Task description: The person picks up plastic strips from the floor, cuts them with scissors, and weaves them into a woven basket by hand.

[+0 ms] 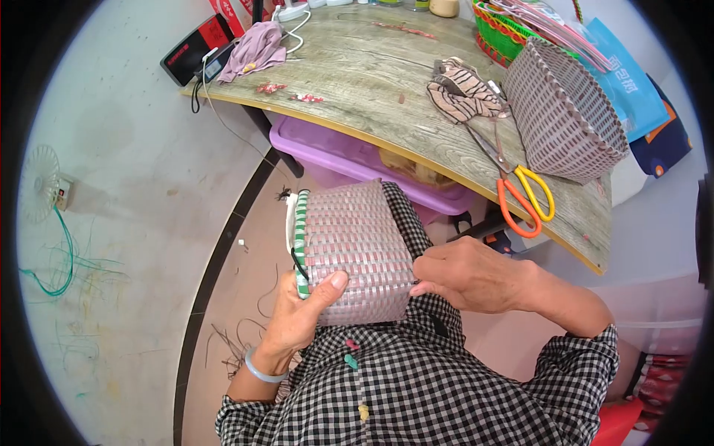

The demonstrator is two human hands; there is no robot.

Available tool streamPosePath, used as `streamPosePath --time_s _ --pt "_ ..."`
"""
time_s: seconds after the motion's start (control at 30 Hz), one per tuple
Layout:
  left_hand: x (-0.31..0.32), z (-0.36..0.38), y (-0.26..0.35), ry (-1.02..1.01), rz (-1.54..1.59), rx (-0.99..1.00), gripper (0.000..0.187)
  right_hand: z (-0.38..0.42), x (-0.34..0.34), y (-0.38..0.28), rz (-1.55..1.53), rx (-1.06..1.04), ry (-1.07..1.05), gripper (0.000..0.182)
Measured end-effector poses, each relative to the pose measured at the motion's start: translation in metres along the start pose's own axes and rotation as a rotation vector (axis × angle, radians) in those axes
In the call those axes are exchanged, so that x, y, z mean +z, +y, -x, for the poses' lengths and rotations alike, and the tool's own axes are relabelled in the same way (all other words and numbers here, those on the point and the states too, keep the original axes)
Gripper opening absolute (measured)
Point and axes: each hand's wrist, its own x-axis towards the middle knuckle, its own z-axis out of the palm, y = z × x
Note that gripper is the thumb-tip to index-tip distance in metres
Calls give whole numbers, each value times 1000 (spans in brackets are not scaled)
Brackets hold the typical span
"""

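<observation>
A woven basket [357,245] in pink and silver strips lies on its side over my lap, its green-and-white trimmed edge to the left. My left hand [301,308] grips that edge, thumb on the woven side and the other fingers hidden behind it. A black strip loops over the trim just above the thumb. At the basket's right edge my right hand [465,275] is closed, thumb and forefinger pinched together; what they hold is too small to make out.
On the wooden table [357,67] are scissors [513,182] with orange and yellow handles, a striped cloth [465,89], another woven basket [561,111] and a pink cloth [256,48]. A purple bin [327,152] stands underneath. Loose strips [238,342] lie on the floor.
</observation>
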Motion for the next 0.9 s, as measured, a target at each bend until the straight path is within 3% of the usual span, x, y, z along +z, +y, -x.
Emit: streamPosePath --time_s 0.37,0.57,0.67,0.9 --pt "2 -3 -1 60 177 -129 28 -11 -15 -3 -359 140 5 27" --pt "7 -11 1 88 180 -86 33 -15 2 13 -277 157 140 22" --pt "11 -16 6 93 167 -17 32 -22 5 5 222 27 413 23" --pt "17 -18 7 79 118 1 24 -31 9 2 227 -208 393 23"
